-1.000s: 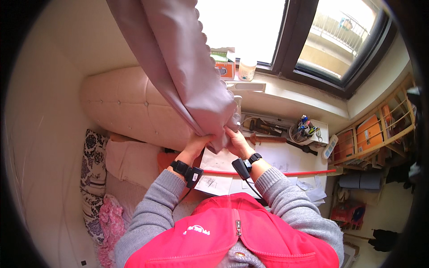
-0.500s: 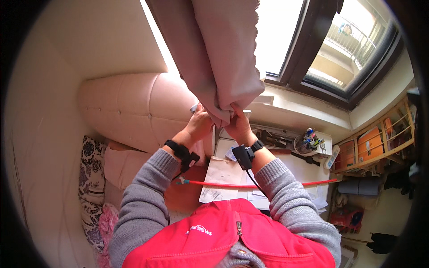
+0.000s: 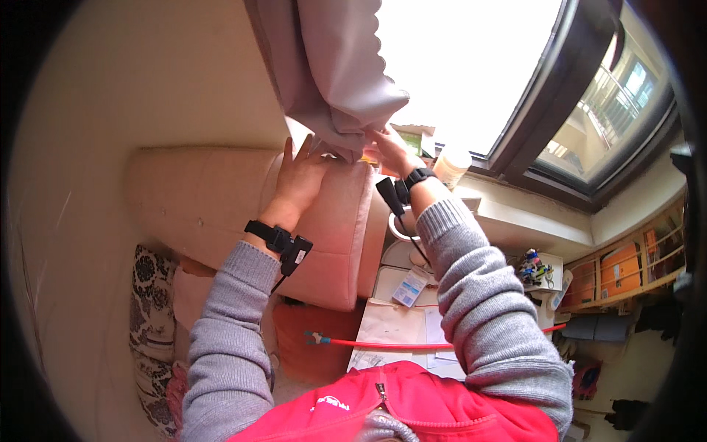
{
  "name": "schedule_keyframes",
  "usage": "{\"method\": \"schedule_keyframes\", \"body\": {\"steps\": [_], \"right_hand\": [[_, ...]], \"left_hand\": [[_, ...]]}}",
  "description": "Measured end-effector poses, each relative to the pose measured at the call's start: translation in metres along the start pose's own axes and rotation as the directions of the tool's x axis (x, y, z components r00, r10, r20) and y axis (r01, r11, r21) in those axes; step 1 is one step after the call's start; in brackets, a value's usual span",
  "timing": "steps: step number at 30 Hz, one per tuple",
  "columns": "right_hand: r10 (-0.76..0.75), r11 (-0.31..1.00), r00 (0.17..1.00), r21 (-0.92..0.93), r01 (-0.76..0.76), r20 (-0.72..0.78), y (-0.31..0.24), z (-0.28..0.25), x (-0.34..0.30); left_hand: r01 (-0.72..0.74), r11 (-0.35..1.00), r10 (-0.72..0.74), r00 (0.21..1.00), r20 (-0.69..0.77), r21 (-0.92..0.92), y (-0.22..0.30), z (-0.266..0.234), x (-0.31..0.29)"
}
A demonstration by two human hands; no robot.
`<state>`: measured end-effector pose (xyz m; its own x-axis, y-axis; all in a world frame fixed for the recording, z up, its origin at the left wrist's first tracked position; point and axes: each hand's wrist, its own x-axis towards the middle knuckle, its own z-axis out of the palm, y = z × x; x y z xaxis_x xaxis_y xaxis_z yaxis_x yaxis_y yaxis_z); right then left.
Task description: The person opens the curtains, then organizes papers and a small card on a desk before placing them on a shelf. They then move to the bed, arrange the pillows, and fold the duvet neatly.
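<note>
Beside the bright window (image 3: 464,66), a lilac-grey curtain (image 3: 342,59) hangs in folds from the upper edge of the view, its gathered lower end between the person's two hands. Both forearms reach up and forward from the lower corners, slanting toward each other so that the hands come near but stay apart.

The left hand (image 3: 297,184) is raised in front of a padded panel (image 3: 213,184), its back toward the camera, two fingers spread and pointing upward. Its other digits run to the curtain's lower end, where cloth and shadow hide them; whether they grip cannot be told. The right hand (image 3: 398,155) leans leftward, wrist slightly bent, with its fingers clamped on the opposite side of the gathered cloth. A white jar (image 3: 451,163) stands just beside the right wrist.

Each wrist wears a black strap with a boxy device, above a grey knit sleeve (image 3: 479,287). Below the hands, a red rod (image 3: 390,345) lies across papers, passing partly behind the right forearm.
</note>
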<state>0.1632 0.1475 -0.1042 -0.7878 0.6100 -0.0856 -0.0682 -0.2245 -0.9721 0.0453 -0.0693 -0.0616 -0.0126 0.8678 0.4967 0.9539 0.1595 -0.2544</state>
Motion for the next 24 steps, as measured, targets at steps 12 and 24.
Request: {"method": "schedule_keyframes", "body": {"steps": [12,24], "right_hand": [[-0.180,0.984,0.968,-0.039,0.176,-0.177,-0.003,-0.024,-0.068],[0.189,0.980,0.869,0.147,-0.136,-0.458,0.114,-0.118,-0.383]], "left_hand": [[0.210,0.886,-0.174,0.977,0.123,-0.414,0.009,-0.001,0.009],[-0.096,0.980,-0.040,0.761,0.647,0.174,-0.019,0.032,0.085]]}}
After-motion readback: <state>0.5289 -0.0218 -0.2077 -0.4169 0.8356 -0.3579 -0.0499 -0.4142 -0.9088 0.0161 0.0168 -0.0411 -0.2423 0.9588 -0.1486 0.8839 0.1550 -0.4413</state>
